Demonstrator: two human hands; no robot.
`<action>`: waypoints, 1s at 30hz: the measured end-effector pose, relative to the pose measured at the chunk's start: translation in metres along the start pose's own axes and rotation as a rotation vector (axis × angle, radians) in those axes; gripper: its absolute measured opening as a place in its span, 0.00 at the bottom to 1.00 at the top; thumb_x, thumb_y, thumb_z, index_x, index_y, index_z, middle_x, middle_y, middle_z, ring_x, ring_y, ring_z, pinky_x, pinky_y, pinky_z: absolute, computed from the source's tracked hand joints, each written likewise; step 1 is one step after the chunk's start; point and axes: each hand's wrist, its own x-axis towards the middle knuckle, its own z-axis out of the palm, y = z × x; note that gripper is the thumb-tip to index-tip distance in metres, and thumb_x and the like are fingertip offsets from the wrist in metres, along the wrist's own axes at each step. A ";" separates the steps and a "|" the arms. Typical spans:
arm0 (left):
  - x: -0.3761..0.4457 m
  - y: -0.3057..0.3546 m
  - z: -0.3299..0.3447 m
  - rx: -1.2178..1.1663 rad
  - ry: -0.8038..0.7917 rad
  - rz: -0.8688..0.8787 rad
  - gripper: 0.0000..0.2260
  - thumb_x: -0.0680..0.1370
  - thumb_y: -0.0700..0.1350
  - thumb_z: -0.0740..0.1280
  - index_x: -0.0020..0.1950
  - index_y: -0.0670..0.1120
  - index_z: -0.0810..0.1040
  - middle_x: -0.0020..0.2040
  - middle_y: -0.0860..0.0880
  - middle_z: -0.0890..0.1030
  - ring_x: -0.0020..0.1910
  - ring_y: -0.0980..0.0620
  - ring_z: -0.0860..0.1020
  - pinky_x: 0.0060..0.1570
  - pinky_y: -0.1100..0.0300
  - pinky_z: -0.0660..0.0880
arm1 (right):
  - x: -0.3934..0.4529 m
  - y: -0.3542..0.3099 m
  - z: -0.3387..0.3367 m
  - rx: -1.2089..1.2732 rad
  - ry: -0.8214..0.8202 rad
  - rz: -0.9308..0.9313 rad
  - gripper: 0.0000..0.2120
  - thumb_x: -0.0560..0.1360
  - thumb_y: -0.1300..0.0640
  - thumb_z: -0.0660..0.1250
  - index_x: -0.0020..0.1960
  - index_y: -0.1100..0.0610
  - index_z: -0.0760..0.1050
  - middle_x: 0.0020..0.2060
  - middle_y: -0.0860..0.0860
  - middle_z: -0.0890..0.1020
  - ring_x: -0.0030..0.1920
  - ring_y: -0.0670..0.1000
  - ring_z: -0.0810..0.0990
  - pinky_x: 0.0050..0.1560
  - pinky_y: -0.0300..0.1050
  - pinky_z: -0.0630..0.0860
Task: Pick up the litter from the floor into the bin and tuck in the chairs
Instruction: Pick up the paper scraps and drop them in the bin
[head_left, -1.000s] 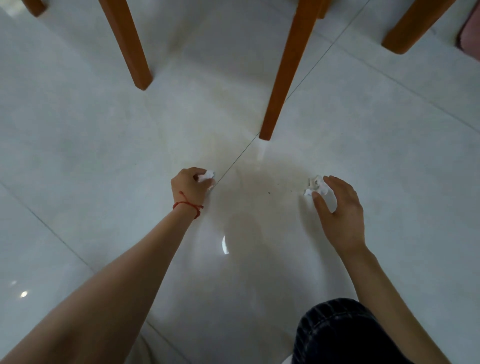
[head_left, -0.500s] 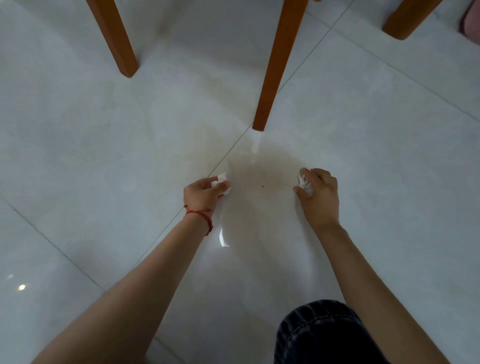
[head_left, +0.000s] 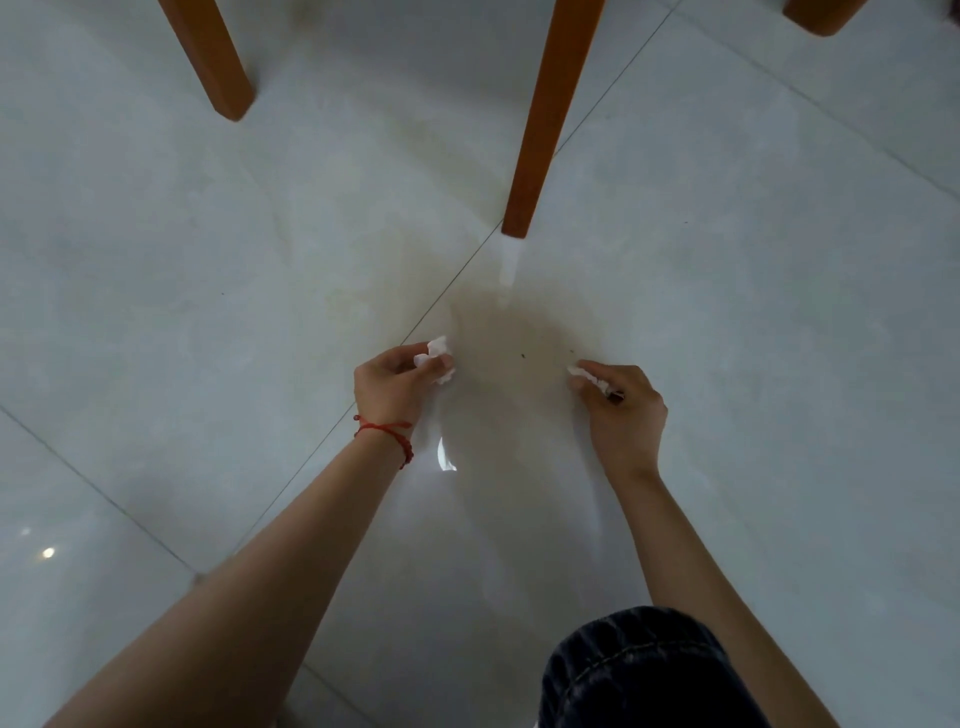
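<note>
My left hand (head_left: 390, 383), with a red string on its wrist, is closed around a crumpled white tissue (head_left: 435, 353) just above the pale tiled floor. My right hand (head_left: 623, 410) is closed on a second scrap of white tissue (head_left: 586, 377), which pokes out past the fingertips. The two hands hang low over the floor, a short gap apart, in front of an orange wooden chair leg (head_left: 545, 119). No bin is in view.
Another chair leg (head_left: 218, 57) stands at the upper left and a third leg's foot (head_left: 821, 15) at the top right. Glossy grey floor tiles (head_left: 208, 260) with dark grout lines spread all around. My knee in dark jeans (head_left: 639, 670) fills the bottom right.
My right hand has shut around its tissue and both hands have drawn toward me and closer together, each carrying its scrap. The view has shifted nearer to the chair legs.
</note>
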 end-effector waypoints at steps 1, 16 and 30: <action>-0.001 0.001 -0.001 -0.004 -0.009 -0.004 0.08 0.65 0.34 0.73 0.39 0.47 0.82 0.25 0.58 0.81 0.28 0.63 0.78 0.33 0.74 0.74 | -0.002 -0.001 0.000 0.008 -0.007 0.026 0.07 0.70 0.61 0.72 0.47 0.56 0.82 0.44 0.49 0.80 0.39 0.36 0.77 0.43 0.25 0.71; -0.068 -0.031 -0.020 -0.183 -0.021 -0.347 0.06 0.67 0.36 0.73 0.35 0.46 0.81 0.34 0.50 0.82 0.31 0.58 0.79 0.34 0.68 0.77 | -0.069 -0.010 -0.010 0.181 -0.137 0.432 0.09 0.68 0.63 0.73 0.46 0.52 0.82 0.40 0.49 0.83 0.40 0.43 0.80 0.47 0.35 0.76; -0.158 0.055 -0.077 -0.245 -0.009 -0.370 0.10 0.69 0.33 0.71 0.30 0.45 0.82 0.28 0.48 0.77 0.27 0.56 0.76 0.36 0.67 0.78 | -0.145 -0.123 -0.049 0.344 -0.120 0.504 0.11 0.68 0.67 0.72 0.50 0.64 0.80 0.40 0.55 0.83 0.40 0.50 0.80 0.43 0.38 0.79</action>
